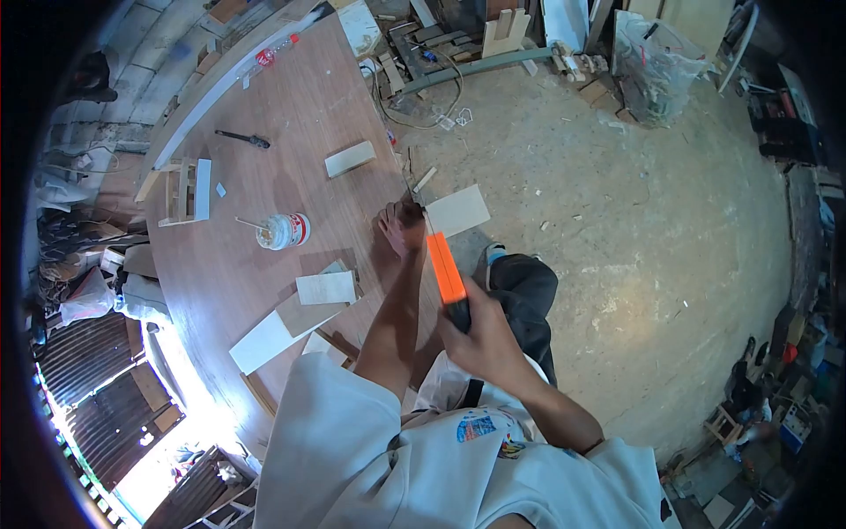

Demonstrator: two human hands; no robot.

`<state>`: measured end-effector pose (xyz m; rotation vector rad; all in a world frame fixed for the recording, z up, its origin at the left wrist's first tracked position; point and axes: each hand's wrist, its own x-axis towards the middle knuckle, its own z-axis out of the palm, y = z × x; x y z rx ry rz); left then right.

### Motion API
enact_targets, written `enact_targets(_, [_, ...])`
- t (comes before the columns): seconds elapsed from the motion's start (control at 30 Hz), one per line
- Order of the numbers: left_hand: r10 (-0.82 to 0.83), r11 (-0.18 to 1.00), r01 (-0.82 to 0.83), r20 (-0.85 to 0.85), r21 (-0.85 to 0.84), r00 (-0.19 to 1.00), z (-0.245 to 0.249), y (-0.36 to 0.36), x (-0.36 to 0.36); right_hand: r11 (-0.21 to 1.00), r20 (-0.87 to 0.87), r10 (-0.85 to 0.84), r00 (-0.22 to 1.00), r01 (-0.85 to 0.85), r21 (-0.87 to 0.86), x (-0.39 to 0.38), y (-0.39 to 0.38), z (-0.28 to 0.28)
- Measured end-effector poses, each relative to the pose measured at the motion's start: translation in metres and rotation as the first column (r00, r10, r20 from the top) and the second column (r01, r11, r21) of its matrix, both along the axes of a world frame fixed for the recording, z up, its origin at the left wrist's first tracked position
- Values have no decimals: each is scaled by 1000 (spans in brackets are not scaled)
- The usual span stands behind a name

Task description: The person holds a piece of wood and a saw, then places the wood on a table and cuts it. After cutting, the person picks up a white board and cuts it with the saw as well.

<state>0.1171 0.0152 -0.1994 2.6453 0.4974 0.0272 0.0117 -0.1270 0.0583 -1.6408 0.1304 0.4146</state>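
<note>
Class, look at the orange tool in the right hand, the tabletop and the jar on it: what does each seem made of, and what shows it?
Orange tool: probably plastic on its orange part, judging by the smooth, even colour.
Tabletop: wood or wood-look sheet; brown with streaky grain.
Jar: glass or plastic, unclear which; pale, shiny-looking wall behind a red-and-white label.

- A single head-worn camera looks forward and steeply down past the white shirt (339, 441) at the lower edge.
- Left hand (404, 231) and right hand (480, 335) appear close, near mid-view.
- Its wide, dark-rimmed field spans worktop (300, 106) and floor (634, 256).
</note>
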Motion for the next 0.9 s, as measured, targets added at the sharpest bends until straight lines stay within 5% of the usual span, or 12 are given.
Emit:
enact_targets(0.3, [-23, 1000, 23, 42, 3, 999, -2, 4, -4, 999, 17, -27, 1000, 27, -18, -4, 1, -26])
enact_targets(0.4, [-24, 1000, 24, 49, 2, 999, -9, 7, -5, 997, 18, -68, 998, 67, 42, -20, -3, 14])
enact_targets(0.6, [-29, 1000, 29, 83, -6, 996, -5, 6, -3, 998, -8, -15, 1000, 14, -63, 4, 8, -50])
enact_targets(0.7, [-32, 999, 32, 77, -5, 997, -9, 10, -8, 1000, -44, -20, 999, 21, 19, -8, 0, 13])
enact_targets(0.77, [-31, 999, 33, 84, -17, 996, -12, 6, -9, 998, 89, -60, 994, 58, 21, -12, 2, 1])
enact_targets(0.9, [-36, 999, 37, 105, -12, 994, -11, 9, -13, 999, -56, 16, 998, -17, -31, 8, 3, -25])
